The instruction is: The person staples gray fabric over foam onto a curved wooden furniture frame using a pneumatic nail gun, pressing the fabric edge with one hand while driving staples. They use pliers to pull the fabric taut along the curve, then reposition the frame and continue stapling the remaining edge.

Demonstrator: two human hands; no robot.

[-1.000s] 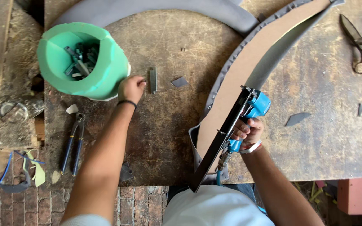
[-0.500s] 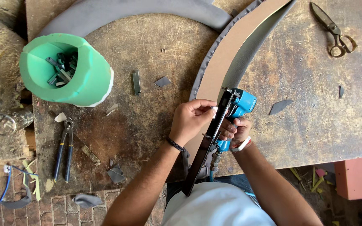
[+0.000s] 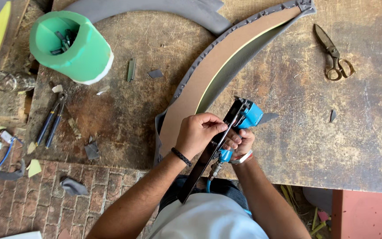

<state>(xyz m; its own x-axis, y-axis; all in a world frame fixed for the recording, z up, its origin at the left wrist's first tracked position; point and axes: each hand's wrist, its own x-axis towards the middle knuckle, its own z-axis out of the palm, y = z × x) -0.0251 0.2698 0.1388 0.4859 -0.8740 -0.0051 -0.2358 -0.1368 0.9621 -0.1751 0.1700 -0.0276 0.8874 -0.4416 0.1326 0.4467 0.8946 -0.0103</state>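
Blue tool: pneumatic staple gun (image 3: 243, 116), blue body with long black magazine (image 3: 208, 152), held over near edge of surface (image 3: 288, 146), just beside lower end of curved panel.
Right hand (image 3: 239, 142): wrapped around staple gun grip from below, fingers closed on it.
Left hand (image 3: 197, 132): closed over the black magazine, fingertips pinched at its upper side; black band on wrist.
Curved panel (image 3: 213, 75): brown board arc edged with grey fabric, lying flat from top right down to near edge.
Grey strip (image 3: 155, 9): second curved piece along far edge.
Green container (image 3: 74, 46): tilted, far left, dark metal parts inside.
Scissors (image 3: 334, 55): brass-handled, far right, well apart from hands.
Staple strip (image 3: 131, 69): loose, near green container.
Pliers (image 3: 51, 121): at left edge.
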